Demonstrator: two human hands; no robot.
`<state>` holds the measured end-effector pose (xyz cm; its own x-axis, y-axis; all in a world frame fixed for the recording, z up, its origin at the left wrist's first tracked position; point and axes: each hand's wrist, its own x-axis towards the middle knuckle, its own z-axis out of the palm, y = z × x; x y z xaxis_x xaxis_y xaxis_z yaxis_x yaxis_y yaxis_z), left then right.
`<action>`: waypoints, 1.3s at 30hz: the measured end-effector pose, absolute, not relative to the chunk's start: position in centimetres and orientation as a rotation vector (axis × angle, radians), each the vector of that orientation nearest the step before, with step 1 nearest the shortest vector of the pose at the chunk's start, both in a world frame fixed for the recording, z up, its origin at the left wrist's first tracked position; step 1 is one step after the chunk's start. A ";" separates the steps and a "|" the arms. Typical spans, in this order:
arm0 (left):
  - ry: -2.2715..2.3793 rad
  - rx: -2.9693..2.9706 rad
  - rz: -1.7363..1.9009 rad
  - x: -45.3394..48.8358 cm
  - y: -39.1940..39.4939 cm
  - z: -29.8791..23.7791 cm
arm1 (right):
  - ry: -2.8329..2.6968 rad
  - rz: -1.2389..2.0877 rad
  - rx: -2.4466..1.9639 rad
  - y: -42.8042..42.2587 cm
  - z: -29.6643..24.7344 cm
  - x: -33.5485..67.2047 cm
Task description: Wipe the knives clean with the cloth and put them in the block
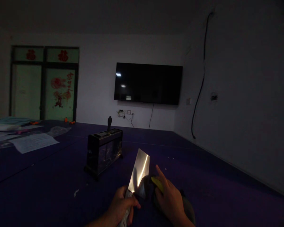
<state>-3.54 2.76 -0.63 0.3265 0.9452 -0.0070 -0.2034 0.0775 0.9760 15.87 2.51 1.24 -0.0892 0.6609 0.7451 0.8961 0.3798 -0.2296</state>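
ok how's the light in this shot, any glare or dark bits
Head view: dim overall; a bright streak of glare on the knife; small light reflections on the dark tv; much detail under the right hand lost in shadow

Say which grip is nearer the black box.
Left. The left grip, holding the cleaver, sits in front and slightly right of the black box; the right grip is farther right, past the cleaver.

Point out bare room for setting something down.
Between the right hand and the plain white wall, the purple tabletop looks bare, with tiny white scraps farther back. Another patch separates the black rectangular box from the white paper sheets. Crowded: the far left, and around the shiny metal cleaver.
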 end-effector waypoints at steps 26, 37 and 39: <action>0.777 1.034 1.027 -4.0 3.4 0.0 | -2.230 -0.345 -1.123 2.2 2.4 15.0; 0.900 0.938 1.046 -4.1 3.3 0.4 | -2.423 -0.311 -1.027 1.7 2.4 14.4; 0.909 0.911 1.045 -4.1 3.3 0.4 | -2.443 -0.327 -1.020 1.5 2.5 14.3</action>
